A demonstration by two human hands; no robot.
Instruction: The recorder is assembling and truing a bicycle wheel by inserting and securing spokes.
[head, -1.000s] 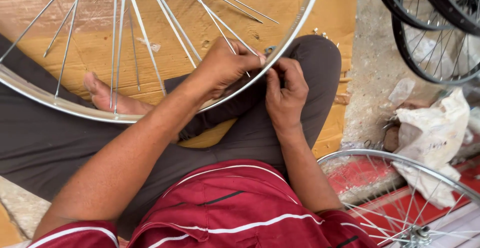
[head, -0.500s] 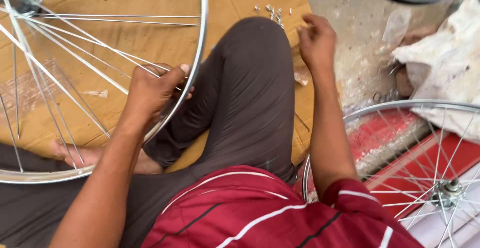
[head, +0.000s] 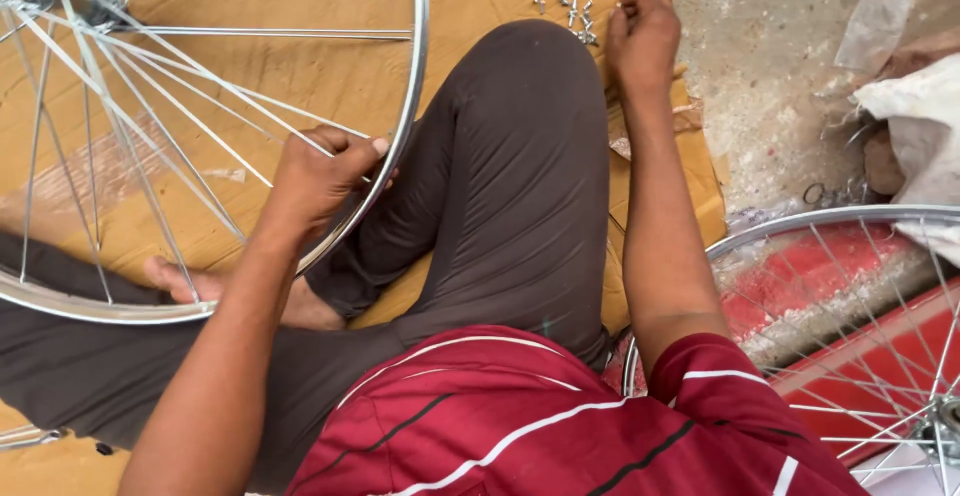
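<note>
On the cardboard | left hand (head: 315,181) grasping wheel rim (head: 415,106) | right hand (head: 640,36) pinching among spoke nipples (head: 570,8)

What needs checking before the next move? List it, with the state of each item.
1. Left hand grips the rim: ok.
2. A spoke lies at the left fingers: ok.
3. Right hand reaches the small metal pieces on the cardboard: ok.
4. A piece pinched in the right fingers: cannot tell, the fingers hide it.
5. Wheel rests steady over the legs: ok.
6. Second wheel stays apart from the right arm: not ok, its rim sits close beside the elbow.
</note>
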